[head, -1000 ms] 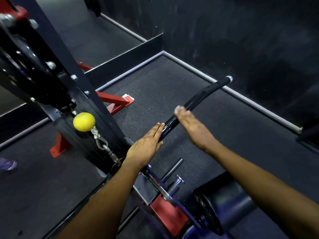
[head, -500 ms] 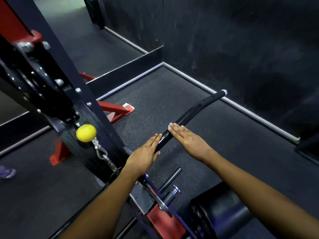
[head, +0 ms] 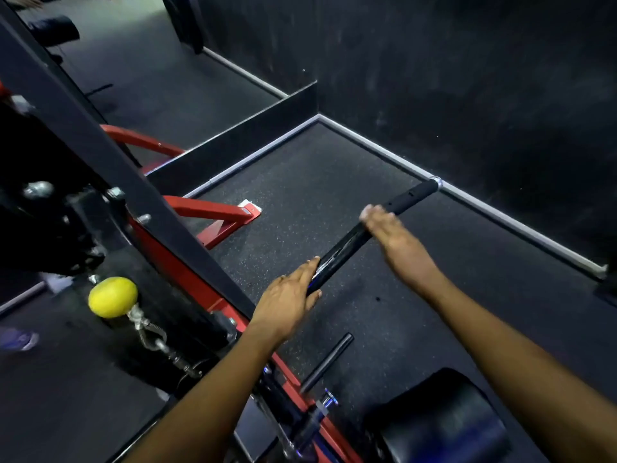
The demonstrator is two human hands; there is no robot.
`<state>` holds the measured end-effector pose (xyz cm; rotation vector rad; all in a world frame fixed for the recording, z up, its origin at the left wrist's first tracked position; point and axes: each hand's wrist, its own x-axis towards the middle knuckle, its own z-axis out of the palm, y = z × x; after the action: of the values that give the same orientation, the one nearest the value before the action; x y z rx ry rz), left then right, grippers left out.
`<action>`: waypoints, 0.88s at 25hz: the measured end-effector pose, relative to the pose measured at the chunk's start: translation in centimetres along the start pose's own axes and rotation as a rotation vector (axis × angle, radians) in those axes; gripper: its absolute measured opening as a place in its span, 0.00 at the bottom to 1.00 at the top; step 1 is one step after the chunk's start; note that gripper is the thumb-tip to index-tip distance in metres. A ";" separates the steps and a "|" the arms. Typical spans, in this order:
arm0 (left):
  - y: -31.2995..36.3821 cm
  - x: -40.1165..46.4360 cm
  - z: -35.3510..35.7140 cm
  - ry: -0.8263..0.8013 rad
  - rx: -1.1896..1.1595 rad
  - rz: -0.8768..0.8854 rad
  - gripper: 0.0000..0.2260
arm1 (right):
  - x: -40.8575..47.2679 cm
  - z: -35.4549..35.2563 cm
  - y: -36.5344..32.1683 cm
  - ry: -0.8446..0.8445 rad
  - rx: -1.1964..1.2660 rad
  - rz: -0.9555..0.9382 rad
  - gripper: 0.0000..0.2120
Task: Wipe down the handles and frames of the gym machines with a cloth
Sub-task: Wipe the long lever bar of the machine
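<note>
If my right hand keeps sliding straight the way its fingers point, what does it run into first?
Probably nothing solid soon. The right hand lies flat on the black bar, fingers pointing up and left across it, so beyond the bar only speckled floor shows before the low wall. Depth is unclear.

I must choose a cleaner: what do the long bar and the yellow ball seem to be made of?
Long bar: probably metal, glossy black coating near the hands, matte grip sleeve farther out, bare silvery end cap.
Yellow ball: likely rubber or plastic, smooth and dull.

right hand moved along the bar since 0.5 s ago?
Yes. The right hand has slid outward along the black bar toward its capped end, away from the left hand.
</note>
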<state>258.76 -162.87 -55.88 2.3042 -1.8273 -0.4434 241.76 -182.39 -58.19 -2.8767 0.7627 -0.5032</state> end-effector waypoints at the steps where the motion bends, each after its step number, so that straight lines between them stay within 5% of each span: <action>1: 0.1 0.0 -0.1 0.000 -0.006 0.001 0.27 | 0.7 -0.3 1.1 0.024 0.066 0.209 0.31; 3: 0.3 -0.1 -0.2 -0.005 -0.008 -0.007 0.27 | 1.4 -0.4 0.1 0.027 0.160 0.471 0.33; 4: 0.4 -0.1 -0.2 -0.013 -0.007 -0.011 0.27 | 1.2 0.0 -1.7 0.039 0.177 0.428 0.32; 8: 0.3 -0.1 -0.2 -0.038 -0.023 -0.009 0.27 | -2.7 1.9 -5.8 0.079 0.024 -0.312 0.23; 10: 0.1 -0.1 0.0 -0.042 -0.046 -0.018 0.27 | -2.2 1.7 -4.4 0.108 0.171 0.019 0.25; 13: -0.2 -0.3 0.3 -0.035 -0.044 -0.026 0.28 | 0.0 0.7 -6.3 0.205 0.648 0.979 0.24; 14: -0.2 -0.5 0.4 -0.031 -0.046 -0.026 0.27 | 0.1 1.0 -8.6 0.224 0.730 1.088 0.23; 17: -0.7 -1.2 0.3 -0.017 -0.043 0.012 0.26 | -1.6 1.7 -15.0 0.248 1.066 1.036 0.19; 22: -2.8 -4.3 1.1 0.015 0.026 0.043 0.26 | 1.7 0.4 -9.8 0.331 1.522 1.295 0.17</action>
<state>260.11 -158.00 -57.25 2.2734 -1.8829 -0.3971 247.81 -174.75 -56.05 -0.6801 1.2320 -0.7753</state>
